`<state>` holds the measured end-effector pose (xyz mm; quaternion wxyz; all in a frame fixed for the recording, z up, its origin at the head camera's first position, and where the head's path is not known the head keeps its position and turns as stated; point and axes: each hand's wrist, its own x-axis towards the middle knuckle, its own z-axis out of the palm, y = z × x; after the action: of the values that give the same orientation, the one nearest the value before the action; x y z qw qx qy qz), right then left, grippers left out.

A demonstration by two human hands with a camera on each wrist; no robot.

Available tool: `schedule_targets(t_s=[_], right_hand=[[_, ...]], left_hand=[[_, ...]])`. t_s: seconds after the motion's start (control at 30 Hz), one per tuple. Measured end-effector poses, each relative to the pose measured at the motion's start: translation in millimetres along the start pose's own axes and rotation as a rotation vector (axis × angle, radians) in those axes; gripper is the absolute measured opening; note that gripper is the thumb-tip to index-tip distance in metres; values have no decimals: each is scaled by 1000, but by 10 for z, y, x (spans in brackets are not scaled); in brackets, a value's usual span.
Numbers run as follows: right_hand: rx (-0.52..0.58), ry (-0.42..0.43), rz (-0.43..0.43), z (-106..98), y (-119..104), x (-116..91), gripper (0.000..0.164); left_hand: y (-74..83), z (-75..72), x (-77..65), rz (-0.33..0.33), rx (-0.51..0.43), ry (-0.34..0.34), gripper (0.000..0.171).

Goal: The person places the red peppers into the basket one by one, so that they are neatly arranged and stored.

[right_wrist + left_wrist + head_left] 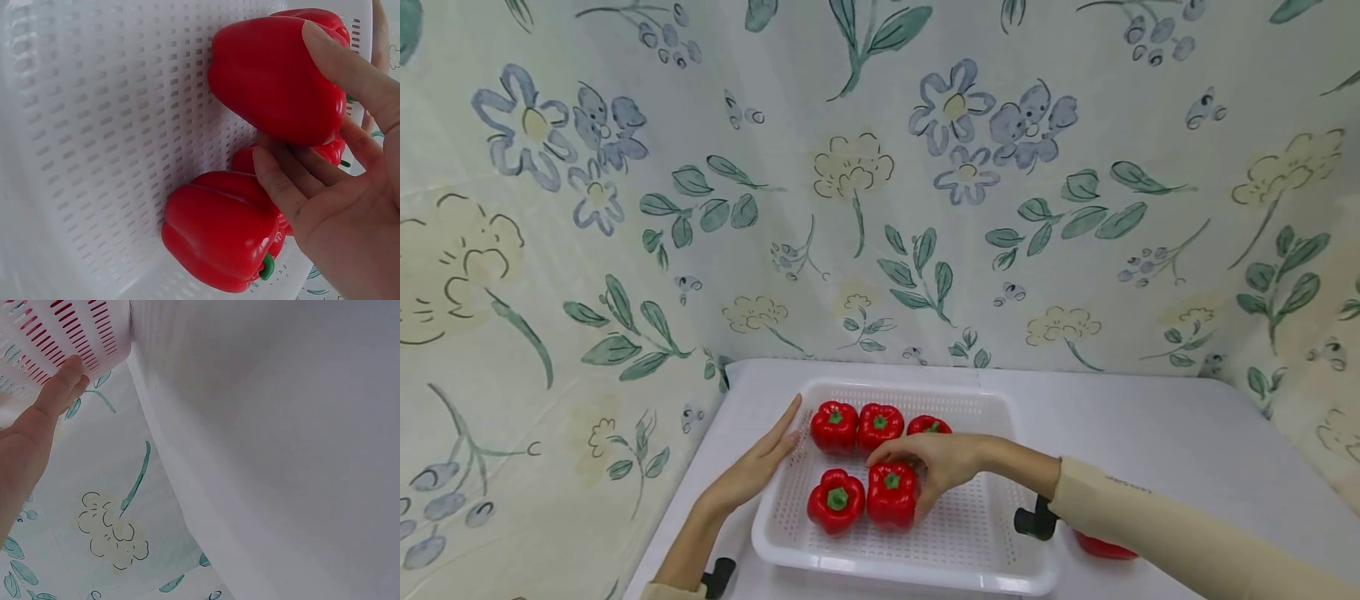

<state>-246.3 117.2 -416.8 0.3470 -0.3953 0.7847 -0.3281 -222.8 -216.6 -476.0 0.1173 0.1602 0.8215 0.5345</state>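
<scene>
A white perforated plastic basket [970,521] stands on the white-covered table with several red bell peppers in it. My right hand [946,460] grips the front-row bell pepper [892,504], its thumb on one side [275,78] and fingers round the other. Left of that pepper sits another bell pepper [836,502]. Behind them is a row of three, among them the left pepper [833,427] and the middle pepper [880,427]; my right hand partly hides the third [929,425]. My left hand [758,467] rests its straight fingers against the basket's left side [75,331].
Outside the basket on the right, a red object [1105,547] lies partly hidden beneath my right sleeve. Dark wrist cameras [1036,521] sit on both wrists. Floral cloth [865,250] hangs behind and beside the table [1120,450].
</scene>
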Motion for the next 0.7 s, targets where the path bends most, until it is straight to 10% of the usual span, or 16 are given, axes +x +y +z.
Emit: schedule_targets(t_s=[0.4,0.7], right_hand=[[-37,36,5,-74,-138,-190,72],[-104,211,7,-308,-282,-786,65]], left_hand=[[-20,18,12,-14,2,9,63],[-9,15,-1,-15,22,14,63]])
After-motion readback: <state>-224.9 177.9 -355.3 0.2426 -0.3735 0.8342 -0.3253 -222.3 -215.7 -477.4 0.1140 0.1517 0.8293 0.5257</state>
